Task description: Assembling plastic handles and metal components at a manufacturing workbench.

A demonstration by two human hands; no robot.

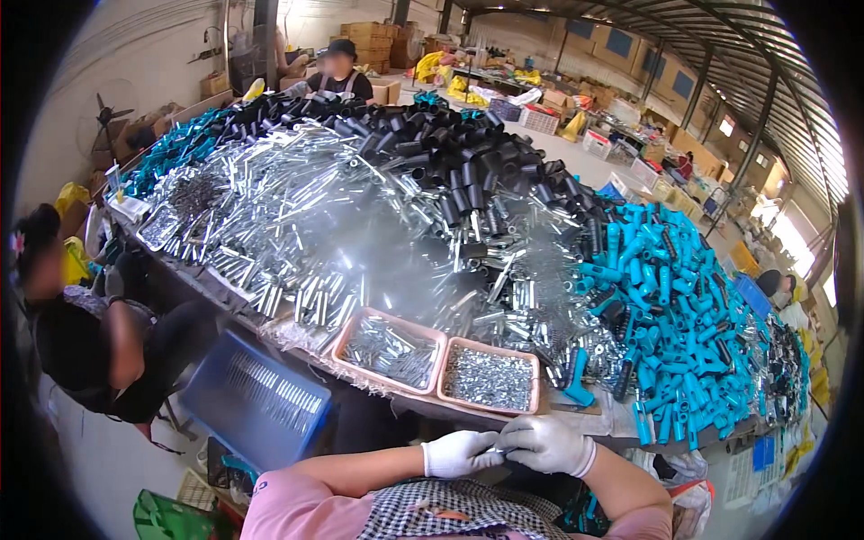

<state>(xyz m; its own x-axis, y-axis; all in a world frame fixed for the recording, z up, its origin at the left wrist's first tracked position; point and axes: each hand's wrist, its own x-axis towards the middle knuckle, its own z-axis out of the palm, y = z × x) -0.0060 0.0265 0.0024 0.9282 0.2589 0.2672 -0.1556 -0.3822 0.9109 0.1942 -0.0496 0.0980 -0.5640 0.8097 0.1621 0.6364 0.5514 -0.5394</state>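
Note:
My left hand [456, 453], in a white glove, is closed with its fingertips on a small shiny metal part [496, 450]. Also gloved in white, my right hand [551, 445] pinches the same part from the other side. Both hands meet in front of my checked apron [450, 508], near the table's front edge; the fingers hide most of the part. Just beyond them is a pink tray [444, 382] of small metal pieces [490, 376]. Beside it on the left, a second pink tray [340, 346] holds thin metal pins [387, 349].
Heaped on the table are silver metal rods [270, 189], black plastic tubes [463, 184] and teal plastic handles [670, 297]. A blue crate [202, 382] with a row of metal rods stands left of me. One person [81, 342] sits at the left; another [342, 76] is across the table.

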